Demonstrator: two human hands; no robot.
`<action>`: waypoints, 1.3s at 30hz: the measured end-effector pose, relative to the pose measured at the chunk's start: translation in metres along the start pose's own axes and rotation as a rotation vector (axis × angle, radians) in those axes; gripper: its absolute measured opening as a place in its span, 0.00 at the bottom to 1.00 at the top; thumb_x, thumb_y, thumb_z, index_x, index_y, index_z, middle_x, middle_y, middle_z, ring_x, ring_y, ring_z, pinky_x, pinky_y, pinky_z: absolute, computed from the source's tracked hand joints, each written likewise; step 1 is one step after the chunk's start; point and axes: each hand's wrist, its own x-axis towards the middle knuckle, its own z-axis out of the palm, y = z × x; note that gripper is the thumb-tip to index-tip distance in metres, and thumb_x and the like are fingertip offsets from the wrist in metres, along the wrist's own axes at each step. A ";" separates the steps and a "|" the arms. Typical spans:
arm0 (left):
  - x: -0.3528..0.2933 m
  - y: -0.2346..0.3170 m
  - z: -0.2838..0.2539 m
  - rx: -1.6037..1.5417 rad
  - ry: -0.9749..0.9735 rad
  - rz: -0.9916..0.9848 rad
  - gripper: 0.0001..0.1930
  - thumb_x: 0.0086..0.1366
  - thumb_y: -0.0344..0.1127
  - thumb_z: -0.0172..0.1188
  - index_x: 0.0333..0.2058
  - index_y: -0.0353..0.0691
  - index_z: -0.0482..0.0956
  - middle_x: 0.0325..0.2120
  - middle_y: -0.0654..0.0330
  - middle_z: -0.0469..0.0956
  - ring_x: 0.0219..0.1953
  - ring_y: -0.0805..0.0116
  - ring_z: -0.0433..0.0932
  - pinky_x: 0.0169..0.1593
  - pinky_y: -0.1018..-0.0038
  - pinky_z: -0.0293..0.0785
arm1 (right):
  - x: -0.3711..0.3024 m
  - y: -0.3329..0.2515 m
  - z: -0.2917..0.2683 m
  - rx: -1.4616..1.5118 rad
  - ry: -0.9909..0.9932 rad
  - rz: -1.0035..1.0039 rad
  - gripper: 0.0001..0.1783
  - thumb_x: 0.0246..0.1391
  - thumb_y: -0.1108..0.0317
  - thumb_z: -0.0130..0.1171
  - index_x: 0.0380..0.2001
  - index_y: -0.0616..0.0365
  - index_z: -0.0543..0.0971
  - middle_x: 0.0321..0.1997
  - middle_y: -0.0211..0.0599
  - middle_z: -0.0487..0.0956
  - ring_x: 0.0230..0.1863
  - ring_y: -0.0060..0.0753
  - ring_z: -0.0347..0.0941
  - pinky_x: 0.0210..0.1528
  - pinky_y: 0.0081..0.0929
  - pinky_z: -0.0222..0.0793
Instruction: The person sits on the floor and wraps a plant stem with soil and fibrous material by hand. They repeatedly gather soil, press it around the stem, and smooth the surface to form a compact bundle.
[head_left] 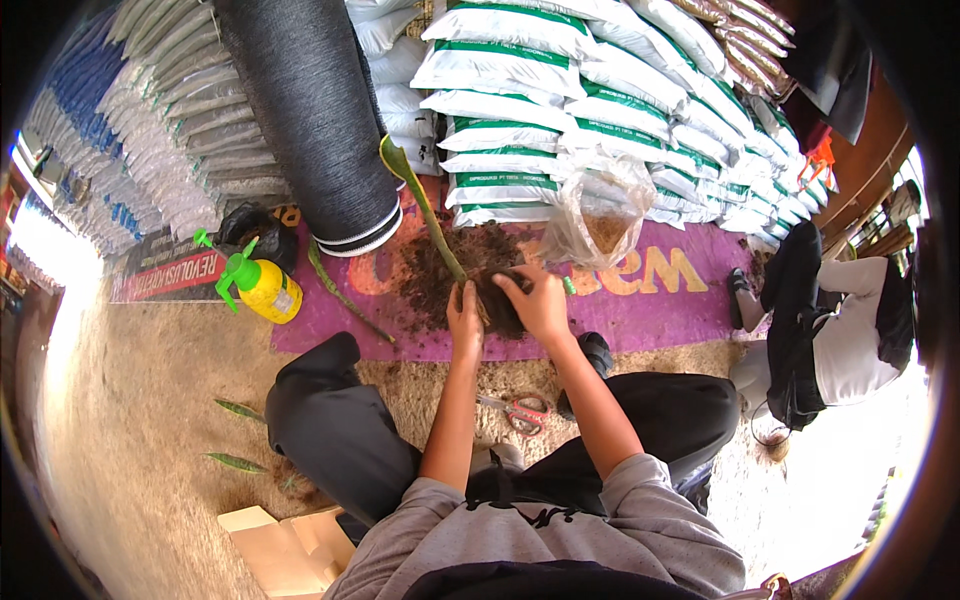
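A long green leaf with yellow edges, like a snake plant's, leans up and left from between my hands. My left hand is closed around its lower end. Beside it, my right hand grips a dark, soil-coloured lump, with thumb and fingers pressed to its side. Whether this is a black pot, a bag or a bare root ball I cannot tell. Loose dark soil is spread on the purple banner under and behind my hands.
Red-handled scissors lie between my legs. To the left stand a yellow spray bottle and a dark net roll; another narrow leaf lies nearby. Behind are a clear plastic bag and stacked white sacks. Another person sits at right.
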 end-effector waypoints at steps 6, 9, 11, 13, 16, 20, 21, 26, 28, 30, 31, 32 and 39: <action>-0.002 -0.005 0.002 0.133 0.022 -0.083 0.24 0.70 0.43 0.51 0.58 0.33 0.64 0.45 0.54 0.74 0.41 0.70 0.75 0.41 0.78 0.71 | 0.004 0.009 -0.004 -0.107 0.036 -0.046 0.19 0.45 0.57 0.68 0.36 0.61 0.82 0.32 0.44 0.80 0.32 0.45 0.77 0.34 0.35 0.72; 0.005 -0.019 0.005 -0.156 -0.120 0.016 0.22 0.71 0.42 0.49 0.58 0.34 0.64 0.46 0.55 0.75 0.43 0.69 0.76 0.42 0.77 0.73 | -0.012 0.001 0.005 -0.154 -0.052 -0.108 0.20 0.44 0.58 0.68 0.39 0.58 0.81 0.34 0.38 0.79 0.35 0.47 0.77 0.37 0.37 0.73; 0.009 -0.025 0.001 -0.156 -0.106 0.041 0.21 0.72 0.40 0.48 0.57 0.34 0.65 0.47 0.55 0.75 0.45 0.68 0.76 0.45 0.75 0.74 | -0.019 0.001 0.008 -0.095 -0.079 -0.089 0.21 0.46 0.58 0.67 0.40 0.60 0.81 0.36 0.40 0.79 0.36 0.48 0.78 0.38 0.34 0.74; 0.012 -0.026 -0.003 -0.152 -0.096 0.030 0.20 0.72 0.39 0.47 0.57 0.35 0.66 0.47 0.55 0.75 0.46 0.67 0.76 0.47 0.73 0.74 | -0.017 0.008 0.011 0.035 -0.061 -0.065 0.21 0.47 0.57 0.67 0.41 0.61 0.80 0.38 0.41 0.80 0.35 0.47 0.78 0.38 0.32 0.74; 0.011 -0.026 -0.004 -0.143 -0.104 0.033 0.19 0.72 0.39 0.47 0.56 0.35 0.67 0.48 0.55 0.75 0.46 0.67 0.76 0.48 0.72 0.74 | -0.017 0.025 0.011 0.260 -0.125 0.098 0.21 0.51 0.60 0.65 0.45 0.61 0.80 0.46 0.45 0.78 0.44 0.45 0.76 0.48 0.33 0.70; 0.009 -0.026 0.001 -0.201 -0.155 0.058 0.20 0.71 0.40 0.48 0.56 0.34 0.67 0.48 0.56 0.74 0.46 0.67 0.76 0.48 0.72 0.73 | -0.023 0.040 0.015 0.262 -0.164 0.040 0.21 0.54 0.64 0.61 0.50 0.59 0.77 0.51 0.48 0.75 0.57 0.44 0.67 0.59 0.35 0.61; 0.009 -0.026 0.001 -0.250 -0.226 0.098 0.20 0.71 0.41 0.48 0.56 0.34 0.66 0.47 0.57 0.74 0.46 0.67 0.76 0.48 0.72 0.73 | -0.026 0.041 0.019 0.366 -0.158 0.059 0.21 0.54 0.64 0.61 0.51 0.59 0.77 0.51 0.48 0.75 0.57 0.44 0.67 0.59 0.34 0.61; 0.010 -0.024 0.000 -0.220 -0.088 -0.033 0.23 0.71 0.42 0.49 0.57 0.33 0.64 0.50 0.55 0.73 0.50 0.66 0.74 0.50 0.70 0.73 | -0.026 0.052 0.026 0.405 -0.176 0.069 0.25 0.50 0.66 0.66 0.51 0.65 0.75 0.51 0.44 0.75 0.54 0.35 0.70 0.56 0.30 0.65; 0.010 -0.024 0.002 -0.205 -0.035 -0.065 0.23 0.71 0.43 0.50 0.57 0.32 0.64 0.51 0.54 0.73 0.50 0.66 0.74 0.50 0.70 0.73 | -0.023 0.055 0.026 0.505 -0.130 0.174 0.24 0.50 0.67 0.67 0.50 0.65 0.76 0.46 0.42 0.78 0.46 0.28 0.74 0.50 0.27 0.69; 0.009 -0.025 0.006 -0.208 -0.012 -0.070 0.23 0.70 0.43 0.50 0.56 0.32 0.64 0.51 0.54 0.72 0.50 0.66 0.74 0.50 0.70 0.73 | -0.021 0.057 0.023 0.581 -0.094 0.356 0.23 0.50 0.68 0.66 0.50 0.64 0.76 0.44 0.42 0.80 0.43 0.26 0.75 0.47 0.25 0.71; 0.008 -0.025 0.007 -0.225 -0.046 -0.045 0.23 0.70 0.42 0.50 0.56 0.32 0.64 0.51 0.54 0.72 0.50 0.66 0.74 0.50 0.71 0.73 | -0.021 0.057 0.023 0.612 0.002 0.330 0.22 0.51 0.69 0.65 0.49 0.64 0.77 0.40 0.42 0.81 0.39 0.24 0.75 0.44 0.23 0.72; 0.008 -0.025 0.008 -0.258 -0.099 -0.017 0.23 0.70 0.42 0.50 0.56 0.32 0.64 0.51 0.53 0.72 0.50 0.66 0.74 0.50 0.71 0.73 | -0.022 0.055 0.022 0.649 0.024 0.300 0.22 0.52 0.70 0.63 0.51 0.65 0.75 0.43 0.42 0.80 0.42 0.24 0.74 0.47 0.22 0.71; 0.007 -0.037 0.008 -0.207 -0.075 -0.064 0.19 0.72 0.40 0.46 0.54 0.32 0.66 0.49 0.51 0.73 0.48 0.63 0.74 0.48 0.70 0.73 | -0.041 0.032 0.034 0.268 0.109 0.116 0.27 0.47 0.66 0.68 0.51 0.64 0.76 0.50 0.48 0.75 0.50 0.42 0.74 0.52 0.33 0.70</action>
